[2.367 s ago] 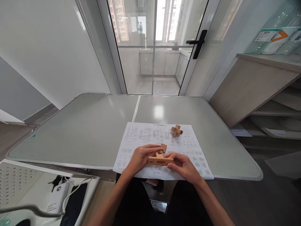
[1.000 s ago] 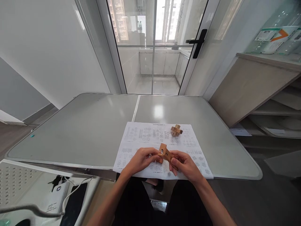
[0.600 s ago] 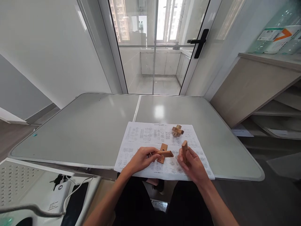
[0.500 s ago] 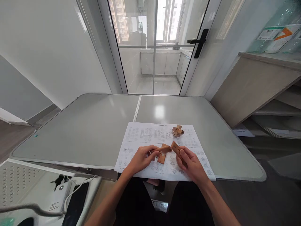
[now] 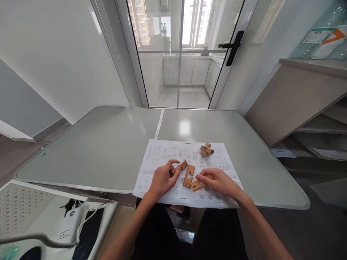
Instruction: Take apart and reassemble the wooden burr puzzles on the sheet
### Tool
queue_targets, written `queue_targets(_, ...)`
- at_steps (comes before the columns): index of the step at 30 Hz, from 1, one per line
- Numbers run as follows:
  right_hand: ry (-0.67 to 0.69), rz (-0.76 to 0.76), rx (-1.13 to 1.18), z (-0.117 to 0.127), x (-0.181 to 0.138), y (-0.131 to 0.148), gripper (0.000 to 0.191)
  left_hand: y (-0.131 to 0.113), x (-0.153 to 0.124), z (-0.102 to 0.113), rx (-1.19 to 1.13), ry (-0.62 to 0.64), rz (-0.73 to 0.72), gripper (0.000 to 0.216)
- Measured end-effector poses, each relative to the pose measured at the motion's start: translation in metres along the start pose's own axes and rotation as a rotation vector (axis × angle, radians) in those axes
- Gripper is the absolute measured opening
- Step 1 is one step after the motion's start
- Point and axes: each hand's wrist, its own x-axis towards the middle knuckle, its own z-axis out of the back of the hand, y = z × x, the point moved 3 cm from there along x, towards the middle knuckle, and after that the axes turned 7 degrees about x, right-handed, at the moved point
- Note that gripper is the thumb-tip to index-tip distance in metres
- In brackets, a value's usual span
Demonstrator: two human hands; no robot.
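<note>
My left hand (image 5: 165,178) pinches a wooden puzzle piece (image 5: 183,165) between thumb and fingers, tilted up over the printed sheet (image 5: 157,162). A notched wooden piece marked 1 (image 5: 188,177) lies flat on the paper between my hands. To its right, my right hand (image 5: 217,180) has its fingers closed on a wooden piece marked 2 (image 5: 197,185), which rests on or just above the sheet. Part of that piece is hidden under the fingers. Farther back on the paper sits an assembled interlocking wooden puzzle (image 5: 206,150).
The sheet lies on a grey table (image 5: 114,151) with a seam down its middle. At lower left a white cart (image 5: 24,206) holds a white box (image 5: 71,224), a cable and a dark flat object. A glass door (image 5: 162,72) stands behind; a shelf (image 5: 303,94) is at right.
My right hand has lowered its piece to the sheet, beside the piece marked 1. My left hand has drawn slightly left with its piece, uncovering more of the piece marked 1.
</note>
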Motion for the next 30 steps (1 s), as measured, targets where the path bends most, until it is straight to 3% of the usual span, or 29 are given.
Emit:
queue_targets(2, -0.036, 0.019, -0.046, 0.0, 0.004, -0.001, 0.046, -0.001, 0.0, -0.001, 0.055, 0.0, -0.013, 0.029)
queue_targets(8, -0.324, 0.048, -0.166, -0.009, 0.007, -0.008, 0.041, -0.001, -0.001, -0.007, 0.186, 0.007, -0.074, 0.028)
queue_targets(16, -0.545, 0.114, -0.487, -0.034, 0.004, -0.006, 0.036, -0.004, -0.003, -0.008, 0.305, -0.007, -0.135, 0.026)
queue_targets(24, -0.565, 0.129, -0.576, -0.038, 0.004, -0.007, 0.035, -0.01, -0.004, -0.006, 0.421, -0.108, -0.192, 0.021)
queue_targets(30, -0.561, 0.136, -0.511, -0.037, 0.004, -0.008, 0.034, -0.017, -0.006, -0.005, 0.352, -0.126, -0.249, 0.019)
